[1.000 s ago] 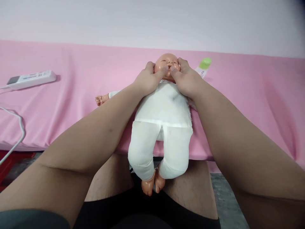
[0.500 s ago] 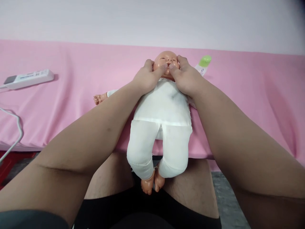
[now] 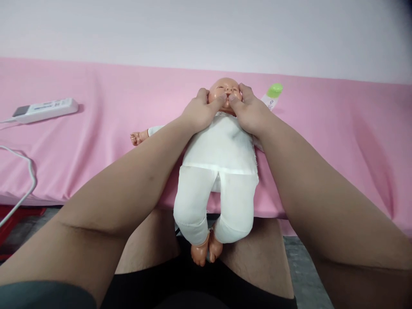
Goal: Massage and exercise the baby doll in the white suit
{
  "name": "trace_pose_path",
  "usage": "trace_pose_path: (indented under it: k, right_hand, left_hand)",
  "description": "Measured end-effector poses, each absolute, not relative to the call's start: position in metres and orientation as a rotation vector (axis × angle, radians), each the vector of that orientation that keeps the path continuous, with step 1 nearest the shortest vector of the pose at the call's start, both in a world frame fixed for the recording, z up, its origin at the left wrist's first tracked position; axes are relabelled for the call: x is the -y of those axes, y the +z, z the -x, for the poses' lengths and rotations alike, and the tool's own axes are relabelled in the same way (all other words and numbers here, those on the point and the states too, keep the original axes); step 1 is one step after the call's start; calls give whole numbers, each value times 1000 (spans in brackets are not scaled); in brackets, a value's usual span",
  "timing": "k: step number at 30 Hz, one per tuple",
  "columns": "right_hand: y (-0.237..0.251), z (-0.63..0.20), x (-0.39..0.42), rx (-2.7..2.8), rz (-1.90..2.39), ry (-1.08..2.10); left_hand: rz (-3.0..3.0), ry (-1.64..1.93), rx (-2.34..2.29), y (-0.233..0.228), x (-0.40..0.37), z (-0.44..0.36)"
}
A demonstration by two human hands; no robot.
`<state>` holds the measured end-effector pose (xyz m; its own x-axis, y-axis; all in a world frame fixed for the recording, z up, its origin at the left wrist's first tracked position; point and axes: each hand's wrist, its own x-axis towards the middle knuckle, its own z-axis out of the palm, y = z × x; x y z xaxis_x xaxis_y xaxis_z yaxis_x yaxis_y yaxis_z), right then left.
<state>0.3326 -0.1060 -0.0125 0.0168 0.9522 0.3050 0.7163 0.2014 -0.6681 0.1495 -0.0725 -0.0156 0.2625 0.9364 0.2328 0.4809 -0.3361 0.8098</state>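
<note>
A baby doll (image 3: 222, 143) with a white cloth body lies on its back on the pink-covered table (image 3: 322, 124). Its feet hang past the near edge, above my lap. My left hand (image 3: 202, 109) cups the left side of the doll's head, thumb on the cheek by the mouth. On the opposite side, my right hand (image 3: 251, 109) holds the head the same way, its thumb beside the mouth. Both hands are closed around the head, and some fingertips are hidden behind it. One doll hand shows left of my left forearm; the doll's other arm is mostly covered by my right forearm.
A bottle with a green cap (image 3: 274, 90) lies just beyond my right hand. At the far left is a white power strip (image 3: 46, 110), its cable (image 3: 30, 171) running over the near edge. Behind the table rises a pale wall (image 3: 206, 34). Something red (image 3: 16, 221) stands below left.
The whole scene sits slightly lower in view, as the camera has tilted. Both hands keep their hold on the doll's head, with the thumbs in nearly the same place.
</note>
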Motion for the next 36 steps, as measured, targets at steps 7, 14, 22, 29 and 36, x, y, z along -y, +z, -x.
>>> trace_pose_path:
  k: [7, 14, 22, 29, 36]
  right_hand:
    - [-15, -332, 106, 1669, 1653, 450]
    - [-13, -332, 104, 1685, 1643, 447]
    - [-14, -333, 103, 1720, 1617, 465]
    - [-15, -335, 101, 1728, 1642, 465]
    - [-18, -338, 98, 1767, 1604, 430]
  left_hand:
    - [-1933, 952, -1286, -15, 73, -149]
    - [-1921, 937, -1273, -13, 74, -148]
    - [-1947, 926, -1296, -13, 75, -149]
    - [-1962, 922, -1314, -13, 74, -149]
    - [-1954, 933, -1314, -13, 76, -150]
